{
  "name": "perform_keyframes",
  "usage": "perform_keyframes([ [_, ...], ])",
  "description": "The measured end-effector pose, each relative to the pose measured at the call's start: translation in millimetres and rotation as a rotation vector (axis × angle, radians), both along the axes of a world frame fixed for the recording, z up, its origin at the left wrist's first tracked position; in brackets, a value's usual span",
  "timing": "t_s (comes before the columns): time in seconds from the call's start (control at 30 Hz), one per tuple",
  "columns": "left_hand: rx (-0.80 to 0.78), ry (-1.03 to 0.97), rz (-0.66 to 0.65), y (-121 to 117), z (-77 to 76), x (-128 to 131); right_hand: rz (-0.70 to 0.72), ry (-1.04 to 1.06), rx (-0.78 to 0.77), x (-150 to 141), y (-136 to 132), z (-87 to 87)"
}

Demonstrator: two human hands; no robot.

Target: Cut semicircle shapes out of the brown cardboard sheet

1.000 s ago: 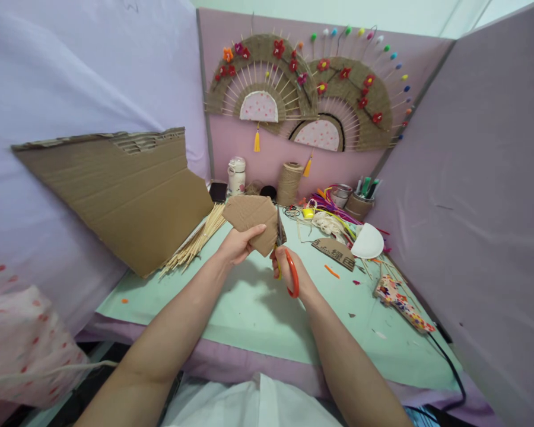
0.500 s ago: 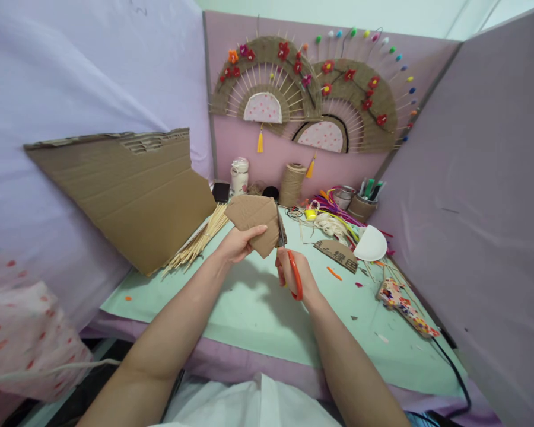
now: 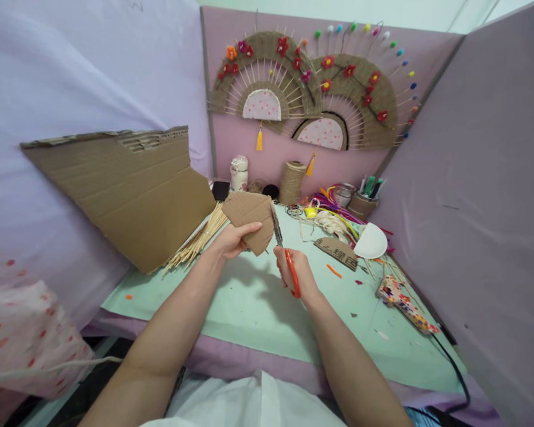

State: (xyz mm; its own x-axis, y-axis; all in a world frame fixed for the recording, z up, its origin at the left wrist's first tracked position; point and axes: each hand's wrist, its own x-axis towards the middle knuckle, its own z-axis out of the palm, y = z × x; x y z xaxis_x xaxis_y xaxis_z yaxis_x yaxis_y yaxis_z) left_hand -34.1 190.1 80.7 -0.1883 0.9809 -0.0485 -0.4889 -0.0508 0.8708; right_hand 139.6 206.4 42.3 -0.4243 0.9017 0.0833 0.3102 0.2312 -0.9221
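Observation:
My left hand (image 3: pixel 232 240) grips a piece of brown cardboard (image 3: pixel 249 213) by its lower left side, thumb on top. The piece is held above the table and has a curved upper edge. In my right hand (image 3: pixel 293 273) is a pair of scissors (image 3: pixel 277 230) with orange handles. Their blades point up and away, along the right edge of the cardboard. Whether the blades touch the edge I cannot tell. Right of my hands, a half-round cardboard piece (image 3: pixel 336 254) with printed characters lies on the table, beside a white half-round piece (image 3: pixel 371 241).
A large cardboard sheet (image 3: pixel 120 196) leans on the left, by a bundle of thin sticks (image 3: pixel 196 243). Twine spool (image 3: pixel 292 182), white bottle (image 3: pixel 239 173) and pen holder (image 3: pixel 363 204) stand at the back. A flowered glue gun (image 3: pixel 403 302) with a cable lies right.
The cardboard and my left hand have shifted slightly left and up. The scissors have come clear of their earlier spot, and the dark strip beside the blades no longer shows.

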Motion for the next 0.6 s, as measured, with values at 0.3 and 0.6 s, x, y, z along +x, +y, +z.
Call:
perform_keyframes([
  [0.3, 0.034, -0.217, 0.198, 11, -10.5, 25, -0.048, -0.104, 0.139, -4, 7, -8.1],
  [0.6, 0.078, -0.066, 0.154, 6, -6.2, 18, 0.082, -0.004, 0.128, -3, 7, -15.6],
])
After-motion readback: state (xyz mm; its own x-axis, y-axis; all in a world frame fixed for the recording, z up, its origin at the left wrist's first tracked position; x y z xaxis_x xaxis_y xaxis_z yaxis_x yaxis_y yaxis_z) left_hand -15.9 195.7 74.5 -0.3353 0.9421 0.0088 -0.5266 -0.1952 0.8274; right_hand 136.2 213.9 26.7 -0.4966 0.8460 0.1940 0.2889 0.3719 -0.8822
